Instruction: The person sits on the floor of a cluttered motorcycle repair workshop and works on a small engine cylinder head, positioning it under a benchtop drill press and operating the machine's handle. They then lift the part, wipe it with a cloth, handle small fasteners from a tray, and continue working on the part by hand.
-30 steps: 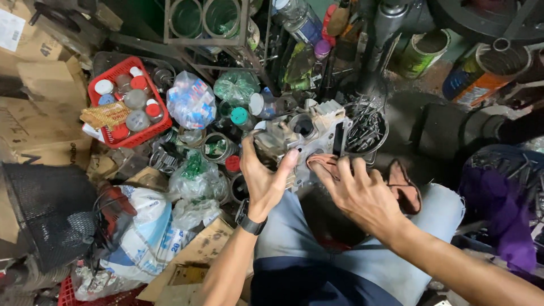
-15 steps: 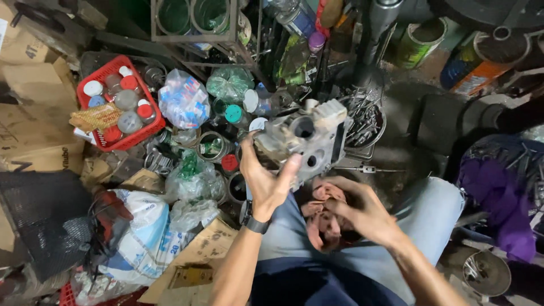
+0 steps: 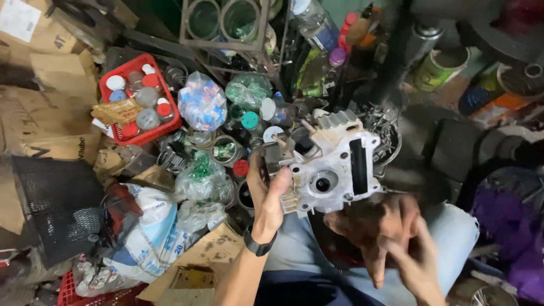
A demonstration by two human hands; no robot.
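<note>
Nearest: right hand (image 3: 391, 238), motion-blurred, fingers loosely spread and pointing down over the lap, just below the casting; whether it touches it cannot be told. Left hand (image 3: 271, 195), black watch (image 3: 259, 247) at the wrist, grips the left edge of a pale grey engine cylinder head (image 3: 331, 164), thumb across its face. Cylinder head held above the knees in blue jeans (image 3: 453, 238); flat machined face with round bore and dark oblong slot turned up toward the camera, finned end pointing away, long axis running roughly left to right, slightly tilted. Behind it: metal bowl of small parts (image 3: 388, 139). Further left: clear plastic bags (image 3: 201, 102), red crate (image 3: 139, 99) of capped jars, cardboard boxes (image 3: 51, 96).
</note>
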